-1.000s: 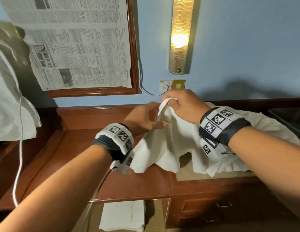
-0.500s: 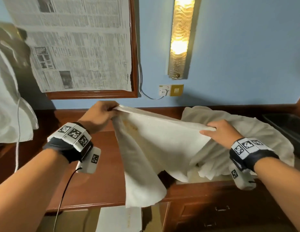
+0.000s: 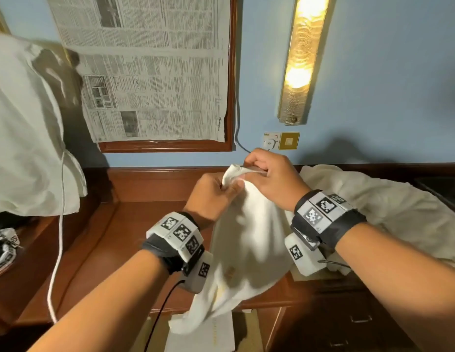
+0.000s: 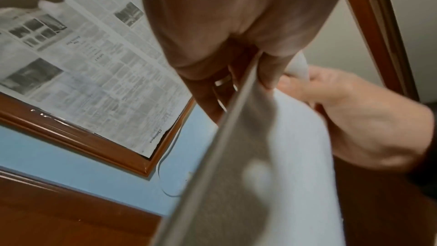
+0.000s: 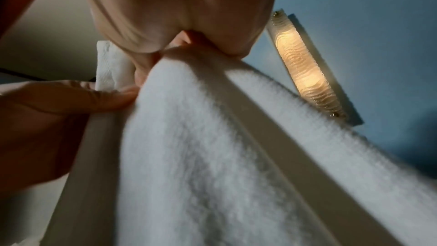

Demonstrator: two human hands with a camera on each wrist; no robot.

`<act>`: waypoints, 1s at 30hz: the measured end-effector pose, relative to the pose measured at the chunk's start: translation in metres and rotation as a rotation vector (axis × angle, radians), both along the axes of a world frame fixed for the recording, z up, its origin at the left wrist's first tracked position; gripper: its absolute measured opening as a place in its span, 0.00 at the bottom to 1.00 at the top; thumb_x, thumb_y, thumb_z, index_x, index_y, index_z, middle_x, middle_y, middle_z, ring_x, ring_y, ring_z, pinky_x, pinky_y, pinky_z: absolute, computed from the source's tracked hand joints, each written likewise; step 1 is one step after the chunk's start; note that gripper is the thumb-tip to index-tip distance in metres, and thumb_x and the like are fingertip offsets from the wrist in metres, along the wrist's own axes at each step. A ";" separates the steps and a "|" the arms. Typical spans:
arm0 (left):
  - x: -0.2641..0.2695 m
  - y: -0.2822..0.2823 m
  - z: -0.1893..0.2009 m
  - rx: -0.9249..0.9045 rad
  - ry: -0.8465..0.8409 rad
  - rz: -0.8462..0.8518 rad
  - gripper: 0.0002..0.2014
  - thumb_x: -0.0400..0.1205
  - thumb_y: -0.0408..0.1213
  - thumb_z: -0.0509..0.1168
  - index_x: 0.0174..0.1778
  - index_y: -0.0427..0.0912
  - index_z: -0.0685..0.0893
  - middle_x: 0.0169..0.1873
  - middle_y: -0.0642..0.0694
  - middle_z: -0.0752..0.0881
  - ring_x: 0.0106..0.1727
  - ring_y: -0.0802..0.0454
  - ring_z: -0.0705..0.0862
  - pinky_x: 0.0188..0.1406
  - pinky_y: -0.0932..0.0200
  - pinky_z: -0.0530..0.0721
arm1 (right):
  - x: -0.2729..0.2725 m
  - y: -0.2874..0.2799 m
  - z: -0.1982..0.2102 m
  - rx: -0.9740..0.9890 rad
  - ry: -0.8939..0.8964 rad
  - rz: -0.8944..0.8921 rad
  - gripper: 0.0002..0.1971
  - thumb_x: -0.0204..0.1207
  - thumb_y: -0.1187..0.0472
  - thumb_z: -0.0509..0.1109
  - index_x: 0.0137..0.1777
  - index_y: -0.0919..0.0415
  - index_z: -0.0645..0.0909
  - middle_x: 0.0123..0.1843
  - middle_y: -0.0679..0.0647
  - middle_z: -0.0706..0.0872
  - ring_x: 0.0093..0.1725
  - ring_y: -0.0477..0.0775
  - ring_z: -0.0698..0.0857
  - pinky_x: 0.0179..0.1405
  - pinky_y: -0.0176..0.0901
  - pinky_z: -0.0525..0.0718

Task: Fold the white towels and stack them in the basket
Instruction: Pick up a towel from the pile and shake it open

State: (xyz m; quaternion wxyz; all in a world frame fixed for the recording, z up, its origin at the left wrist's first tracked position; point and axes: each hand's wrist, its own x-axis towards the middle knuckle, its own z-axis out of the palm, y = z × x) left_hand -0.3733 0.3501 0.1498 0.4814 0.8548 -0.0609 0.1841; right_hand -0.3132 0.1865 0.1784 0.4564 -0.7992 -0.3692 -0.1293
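A white towel (image 3: 246,245) hangs doubled from both hands above the wooden desk (image 3: 125,240), its lower end drooping past the desk's front edge. My left hand (image 3: 216,194) pinches the top corners from the left. My right hand (image 3: 267,179) grips the same bunched top edge from the right, the two hands touching. In the left wrist view the left hand (image 4: 248,74) clamps the towel (image 4: 272,156) edge. In the right wrist view the right hand (image 5: 179,48) holds the towel (image 5: 212,147) fold. A heap of white towels (image 3: 373,201) lies on the desk at right. No basket is identifiable.
A framed newspaper (image 3: 150,67) and a lit wall lamp (image 3: 300,59) are on the blue wall behind. A white pillow (image 3: 26,128) and a white cord (image 3: 59,237) are at left. A dark tray edge (image 3: 442,189) shows at far right. Drawers (image 3: 348,323) sit below the desk.
Half a second ago the hands held the towel spread wide apart; now they have come together at the centre, folding the towel in half so it hangs doubled.
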 end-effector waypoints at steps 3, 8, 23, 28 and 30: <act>-0.016 0.025 0.013 0.019 -0.090 -0.053 0.18 0.86 0.34 0.68 0.28 0.47 0.85 0.17 0.59 0.78 0.20 0.65 0.71 0.22 0.67 0.68 | -0.009 0.003 -0.004 -0.054 -0.050 -0.038 0.08 0.74 0.57 0.79 0.42 0.59 0.83 0.34 0.49 0.86 0.33 0.47 0.83 0.35 0.40 0.77; -0.050 0.068 0.038 0.069 -0.164 -0.069 0.10 0.86 0.33 0.66 0.47 0.51 0.90 0.35 0.59 0.91 0.36 0.58 0.88 0.37 0.61 0.86 | -0.009 0.012 -0.052 -0.370 0.059 -0.254 0.13 0.77 0.47 0.72 0.44 0.57 0.84 0.41 0.49 0.85 0.40 0.52 0.83 0.40 0.44 0.77; -0.077 0.130 0.023 -0.113 -0.138 -0.185 0.17 0.88 0.35 0.61 0.41 0.57 0.91 0.44 0.62 0.90 0.50 0.64 0.86 0.54 0.68 0.79 | -0.066 0.079 0.003 -0.077 -0.266 -0.106 0.17 0.68 0.72 0.62 0.51 0.62 0.89 0.45 0.49 0.89 0.44 0.45 0.83 0.47 0.26 0.77; -0.066 0.086 0.010 -0.341 0.038 -0.319 0.16 0.89 0.36 0.59 0.38 0.32 0.81 0.31 0.44 0.83 0.32 0.50 0.80 0.36 0.57 0.79 | -0.085 0.079 0.012 0.010 -0.259 -0.234 0.11 0.70 0.58 0.64 0.27 0.51 0.73 0.22 0.45 0.71 0.23 0.48 0.69 0.25 0.41 0.67; -0.065 0.073 0.008 -0.275 0.005 -0.312 0.20 0.89 0.41 0.60 0.33 0.35 0.75 0.28 0.41 0.73 0.30 0.47 0.69 0.31 0.55 0.69 | -0.088 0.065 0.011 -0.030 -0.265 -0.312 0.15 0.70 0.53 0.62 0.25 0.47 0.63 0.20 0.45 0.65 0.23 0.48 0.65 0.24 0.42 0.63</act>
